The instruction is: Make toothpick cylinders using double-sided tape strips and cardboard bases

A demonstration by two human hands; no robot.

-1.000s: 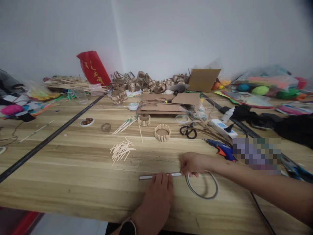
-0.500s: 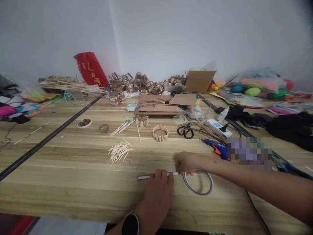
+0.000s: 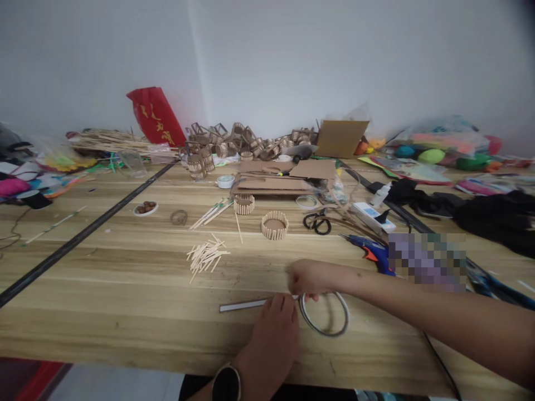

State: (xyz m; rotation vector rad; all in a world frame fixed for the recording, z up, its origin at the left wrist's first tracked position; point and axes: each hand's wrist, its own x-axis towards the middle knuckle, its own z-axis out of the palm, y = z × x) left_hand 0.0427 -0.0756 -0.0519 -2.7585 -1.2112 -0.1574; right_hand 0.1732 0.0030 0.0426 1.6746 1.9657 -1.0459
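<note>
White-faced strip [image 3: 241, 306] lies on the desk [image 3: 125, 337] under my left hand [image 3: 273, 337], fingers laid flat. Right hand [image 3: 307, 278] curls over the ring [image 3: 326, 335]; can't tell its pinch. Likely smoothing-down; next calls for even pressure.

Strip [image 3: 242, 306]: partly covered by left hand [image 3: 276, 331]. Right hand [image 3: 307, 277]: slightly blurred, grip hidden. Right forearm [image 3: 422, 301]: cut off, right edge. Pixelated patch [image 3: 426, 262]: contents unreadable.

- Leftward displacement of the white-faced strip [image 3: 242, 306] along the bench [image 3: 125, 334], exposing more length beyond the left hand [image 3: 276, 328].
- Leftward shift of the grey-white ring [image 3: 346, 318] and right hand [image 3: 307, 278].
- Narrowing of the gap between the hands.
</note>
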